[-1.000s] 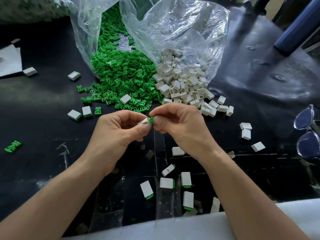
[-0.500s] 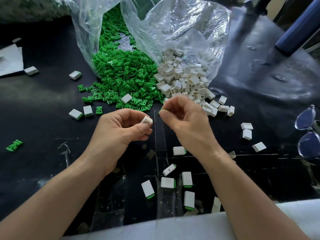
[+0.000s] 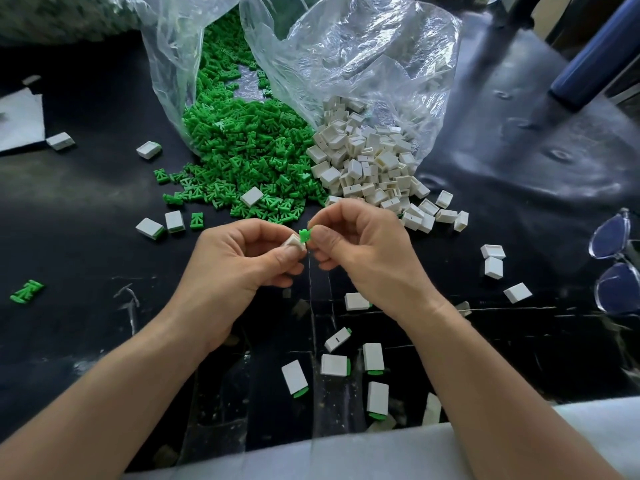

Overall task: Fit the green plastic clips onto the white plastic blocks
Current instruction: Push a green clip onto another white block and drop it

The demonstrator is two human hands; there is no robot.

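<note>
**Both hands meet above the dark table [image 3: 86, 209], a green clip [image 3: 304, 234] held against a white block [image 3: 293, 242].**

The block is mostly hidden in the left hand [image 3: 239, 268], whose thumb and curled fingers pinch it; whether the clip is seated cannot be told. The right hand [image 3: 370, 261] pinches the clip between thumb and forefinger (other fingers curled under). Just beyond, loose clips [image 3: 242, 157] and blocks [image 3: 367, 161] spill from a clear bag [image 3: 363, 53].
</note>
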